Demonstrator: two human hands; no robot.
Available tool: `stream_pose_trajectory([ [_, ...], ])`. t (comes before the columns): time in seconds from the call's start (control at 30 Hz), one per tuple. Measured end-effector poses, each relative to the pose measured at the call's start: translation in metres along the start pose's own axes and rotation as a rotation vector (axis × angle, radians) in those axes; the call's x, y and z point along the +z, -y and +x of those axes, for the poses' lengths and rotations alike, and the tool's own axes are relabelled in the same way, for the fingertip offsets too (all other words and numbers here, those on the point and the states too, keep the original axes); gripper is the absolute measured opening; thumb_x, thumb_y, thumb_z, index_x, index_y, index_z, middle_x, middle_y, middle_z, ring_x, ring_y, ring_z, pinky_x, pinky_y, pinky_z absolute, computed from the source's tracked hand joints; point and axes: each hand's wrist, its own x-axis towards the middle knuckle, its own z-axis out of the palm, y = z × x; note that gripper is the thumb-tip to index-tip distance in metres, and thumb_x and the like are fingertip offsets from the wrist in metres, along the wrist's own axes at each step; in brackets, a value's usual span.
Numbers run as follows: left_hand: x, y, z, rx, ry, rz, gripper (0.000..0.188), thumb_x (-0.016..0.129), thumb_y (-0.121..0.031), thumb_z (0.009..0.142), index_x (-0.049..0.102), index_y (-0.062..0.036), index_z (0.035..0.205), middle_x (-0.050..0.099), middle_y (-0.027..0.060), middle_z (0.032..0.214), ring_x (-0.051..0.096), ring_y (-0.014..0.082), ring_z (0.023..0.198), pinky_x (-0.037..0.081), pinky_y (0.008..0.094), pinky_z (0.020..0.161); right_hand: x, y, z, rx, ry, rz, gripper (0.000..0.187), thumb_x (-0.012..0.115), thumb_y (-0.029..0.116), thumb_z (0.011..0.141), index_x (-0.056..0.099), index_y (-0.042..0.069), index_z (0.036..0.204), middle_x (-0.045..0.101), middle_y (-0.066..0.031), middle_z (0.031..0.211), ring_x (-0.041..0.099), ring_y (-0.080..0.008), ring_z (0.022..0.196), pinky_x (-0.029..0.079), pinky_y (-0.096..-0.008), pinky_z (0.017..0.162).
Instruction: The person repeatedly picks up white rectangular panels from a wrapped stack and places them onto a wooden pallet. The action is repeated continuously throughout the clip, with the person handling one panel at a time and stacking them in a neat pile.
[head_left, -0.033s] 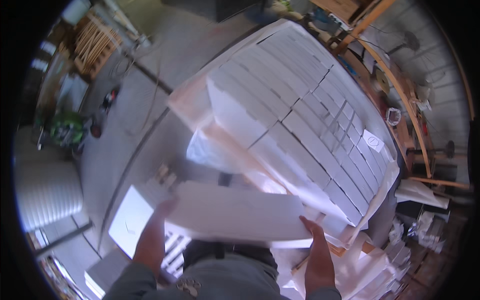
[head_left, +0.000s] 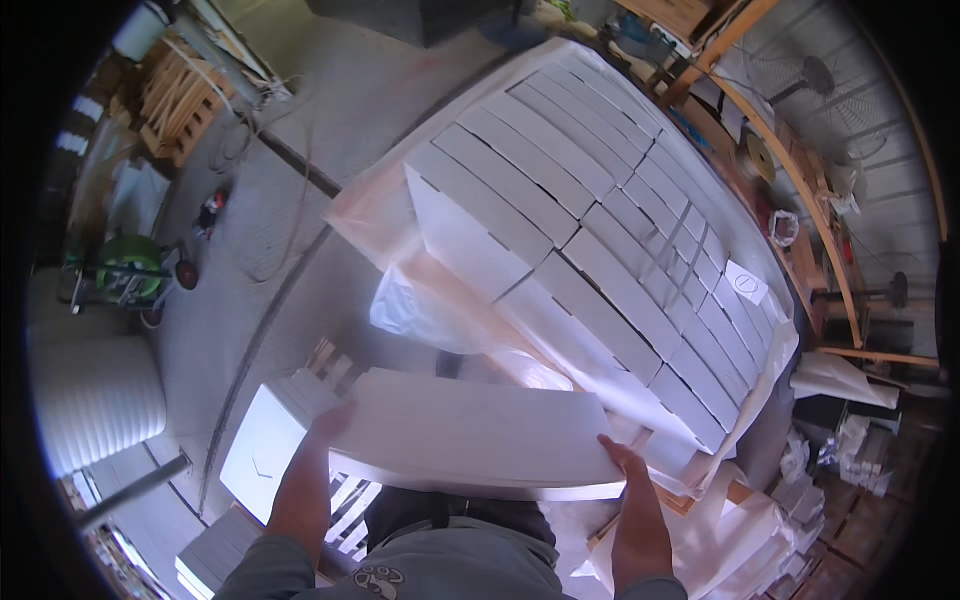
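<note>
Big stack of long white blocks (head_left: 610,230) fills the middle, tight rows, wrapped at the sides in clear plastic sheet (head_left: 440,310); bare concrete floor (head_left: 330,110) to its left; white drum (head_left: 95,400) at far left, green machine (head_left: 125,265) above it; wooden pallet (head_left: 185,95) in the upper left corner; fan (head_left: 815,75) upper right behind a curved wooden rail (head_left: 800,170). One long white block (head_left: 470,435) is held flat and crosswise in front of the person's body, below the stack and apart from it; left hand (head_left: 315,450) grips its left end, fingers wrapped on the edge; right hand (head_left: 630,480) holds the right end, fingers curled under, thumb on top; small white slabs (head_left: 265,450) lie on the floor beneath the left hand.
</note>
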Motion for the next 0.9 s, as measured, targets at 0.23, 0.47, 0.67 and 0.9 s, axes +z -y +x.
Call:
stream_pose_trajectory([
  [0.23,-0.067,0.017,0.087,-0.207,0.274,-0.026,0.067,0.030,-0.052,0.099,0.046,0.0024,0.134,0.049,0.0212,0.136,0.047,0.0300,0.127,0.033,0.0362,0.107,0.071,-0.002,0.030,0.026,0.016,0.180,0.077,0.051,0.060,0.088,0.055,-0.006,0.126,0.060,-0.0192,0.121,0.057,-0.0275,0.108,0.038,-0.0346,0.098],
  [0.47,-0.102,-0.085,0.075,-0.337,0.260,0.172,0.077,0.026,-0.057,0.097,0.038,0.0075,0.137,0.043,0.0240,0.140,0.041,0.0314,0.131,0.029,0.0380,0.109,0.138,-0.044,0.055,0.008,0.212,0.543,0.075,0.050,0.060,0.089,0.057,-0.008,0.121,0.063,-0.0157,0.113,0.059,-0.0234,0.101,0.042,-0.0331,0.092],
  [0.67,-0.060,-0.147,0.059,-0.139,0.339,0.065,0.076,0.033,-0.060,0.095,0.044,0.0029,0.135,0.051,0.0198,0.133,0.049,0.0281,0.121,0.034,0.0365,0.104,0.126,-0.083,0.059,0.065,0.158,0.596,0.078,0.050,0.060,0.089,0.054,-0.009,0.123,0.060,-0.0194,0.117,0.058,-0.0264,0.104,0.041,-0.0342,0.094],
  [0.9,0.010,-0.189,0.050,-0.102,0.294,-0.037,0.070,0.037,-0.053,0.097,0.049,0.0083,0.129,0.056,0.0166,0.125,0.054,0.0241,0.112,0.038,0.0344,0.101,0.068,-0.105,0.060,0.114,0.037,0.595,0.076,0.055,0.061,0.085,0.060,-0.008,0.116,0.065,-0.0156,0.107,0.061,-0.0236,0.093,0.045,-0.0336,0.087],
])
